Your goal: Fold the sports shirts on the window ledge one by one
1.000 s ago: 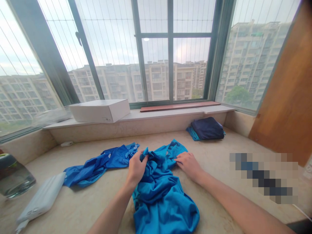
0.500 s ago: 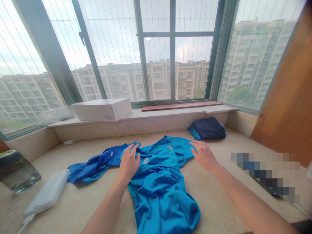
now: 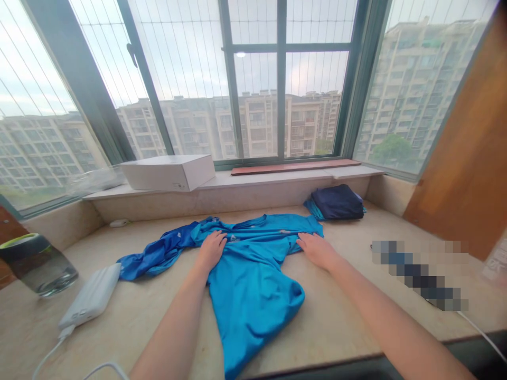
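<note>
A bright blue T-shirt [image 3: 253, 290] lies spread on the stone-coloured ledge, its collar toward the window and its lower part bunched and skewed to one side. My left hand [image 3: 213, 250] is on the shirt's left chest edge, fingers together and closed on the cloth beside a small white logo. At the opposite side, under the sleeve, my right hand [image 3: 317, 250] has its fingers curled onto the fabric; the fingertips are partly hidden. Creases run across the chest between both hands. A darker blue garment [image 3: 154, 256] lies crumpled against the shirt's left sleeve.
A folded stack of dark clothes [image 3: 336, 201] sits at the back right. On the left are a water bottle [image 3: 43, 269] and a white power bank [image 3: 91, 295] with a cable. A white box [image 3: 166, 174] rests on the sill. A pixelated object [image 3: 420, 274] lies at right.
Both hands have come down onto the shirt, and my right hand has shifted inward. The fabric is flatter, with its upper part spread wider. The view has tilted slightly down.
</note>
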Demonstrator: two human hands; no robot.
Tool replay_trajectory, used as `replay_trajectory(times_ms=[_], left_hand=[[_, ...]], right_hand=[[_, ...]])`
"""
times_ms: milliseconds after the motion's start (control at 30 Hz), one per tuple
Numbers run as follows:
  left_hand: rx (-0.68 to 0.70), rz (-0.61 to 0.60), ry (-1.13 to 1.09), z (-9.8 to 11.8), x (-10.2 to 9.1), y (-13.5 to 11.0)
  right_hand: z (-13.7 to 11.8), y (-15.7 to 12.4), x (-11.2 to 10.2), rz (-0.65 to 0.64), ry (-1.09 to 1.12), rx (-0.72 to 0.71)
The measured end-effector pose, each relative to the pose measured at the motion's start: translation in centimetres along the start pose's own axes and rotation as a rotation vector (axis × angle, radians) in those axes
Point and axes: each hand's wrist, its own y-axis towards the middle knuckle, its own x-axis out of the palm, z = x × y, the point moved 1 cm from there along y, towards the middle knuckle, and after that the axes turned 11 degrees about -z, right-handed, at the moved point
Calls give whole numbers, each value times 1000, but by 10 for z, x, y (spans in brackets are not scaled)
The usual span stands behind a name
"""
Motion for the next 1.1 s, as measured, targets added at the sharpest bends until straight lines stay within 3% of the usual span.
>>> replay_trajectory(times_ms=[133,200,267,300,367,467,600,733,800,867,967,1100], left_hand=[[54,-21,23,36,-17,-8],[122,-64,50,58,-23,-24],[240,-170,102,81,-26,-53],[335,-278,142,92,-24,-73],[367,-380,170,109,-18,-116],[327,-484,145,120,-4,-167],[232,-508,39,110,6,-188],[128,-428,-92,96,7,-182],[72,-346,-172,91,10,-178],[23,-227,-260,87,12,-175],[-52,7,-385,79,7,-174],[-206,352,-529,68,-21,-181]], right_hand=[[-20,-6,-13,29,-5,-18],[-36,-17,-19,14,-3,-80],[-50,-35,-24,-36,11,-201],[-54,-46,-25,-70,26,-266],[-57,-69,-27,-157,74,-357],[-55,-94,-22,-258,150,-370],[-70,-99,-14,-175,211,-284],[-108,-90,-15,-38,610,-183],[-130,-86,-14,-30,873,-261],[-147,-84,-10,-67,1001,-406],[-156,-81,1,-69,847,-488],[-142,-76,13,-189,475,-390]])
